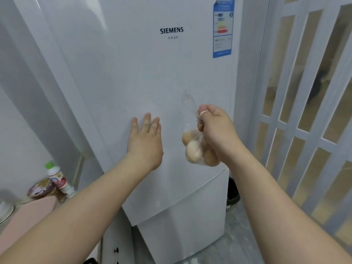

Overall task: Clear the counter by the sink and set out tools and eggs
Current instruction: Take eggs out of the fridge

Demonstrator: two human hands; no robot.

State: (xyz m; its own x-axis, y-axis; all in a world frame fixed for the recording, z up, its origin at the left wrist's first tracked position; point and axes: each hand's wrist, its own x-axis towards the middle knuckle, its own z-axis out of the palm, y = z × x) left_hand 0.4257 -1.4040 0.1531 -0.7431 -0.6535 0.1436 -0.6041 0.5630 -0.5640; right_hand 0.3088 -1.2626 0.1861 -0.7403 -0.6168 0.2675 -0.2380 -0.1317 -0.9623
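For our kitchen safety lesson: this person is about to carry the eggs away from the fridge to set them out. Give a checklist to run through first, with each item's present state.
1. Grip of right hand on bag of eggs: ok, fingers pinch its neck.
2. None cracked: cannot tell through the plastic.
3. The fridge door shut: ok, left hand lies flat on it and no gap shows.
4. Free spot to set them down: cannot tell; only a bottle and pink board show at lower left.

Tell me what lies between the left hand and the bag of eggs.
In the head view, only a bare strip of the white fridge door shows between the left hand and the bag of eggs gripped by the right hand.
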